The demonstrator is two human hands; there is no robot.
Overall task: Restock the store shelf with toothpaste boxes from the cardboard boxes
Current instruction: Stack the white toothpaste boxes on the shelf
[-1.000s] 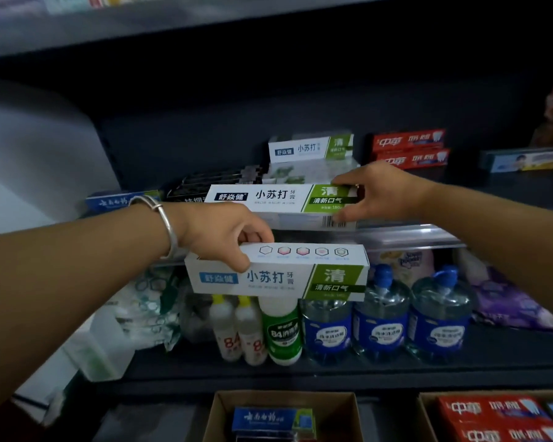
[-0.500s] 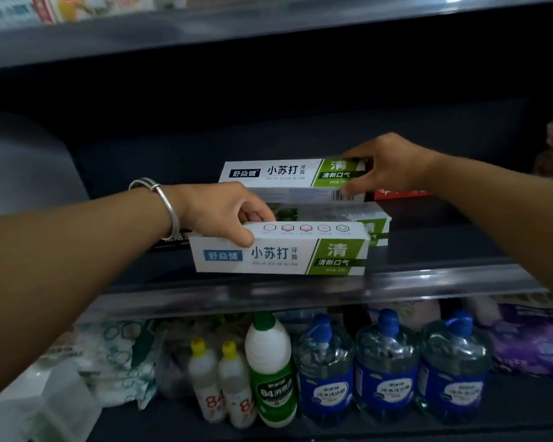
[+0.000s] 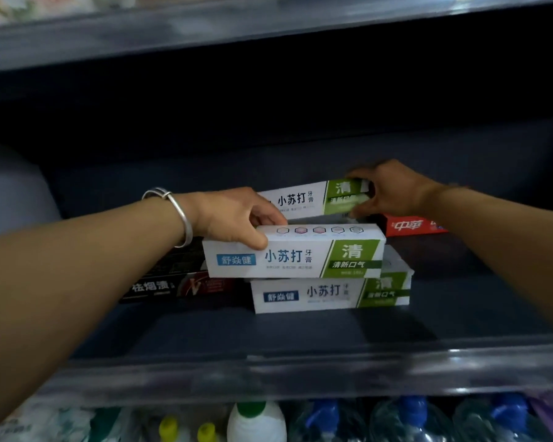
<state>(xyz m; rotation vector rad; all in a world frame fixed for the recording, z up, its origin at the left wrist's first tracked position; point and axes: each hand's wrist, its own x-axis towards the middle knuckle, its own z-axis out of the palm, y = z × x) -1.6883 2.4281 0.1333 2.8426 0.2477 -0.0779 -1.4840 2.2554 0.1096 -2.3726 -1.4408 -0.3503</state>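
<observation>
My left hand (image 3: 233, 218) grips the left end of a white-and-green toothpaste box (image 3: 300, 253) and holds it on top of a matching box (image 3: 326, 295) that lies on the dark shelf (image 3: 300, 333). Further back, my right hand (image 3: 387, 189) holds the right end of another white-and-green box (image 3: 304, 200), at the level of the back stack. What that rear box rests on is hidden behind the front box.
Black toothpaste boxes (image 3: 179, 285) lie left of the stack and a red box (image 3: 412, 225) lies to the right. The shelf's metal front rail (image 3: 300, 371) runs below. Bottles with blue, green and yellow caps (image 3: 256, 422) stand on the lower shelf.
Both hands moved deeper into the shelf with their boxes. The left box rose from below the rail onto the front box; the right box went toward the back. The view tilted up.
</observation>
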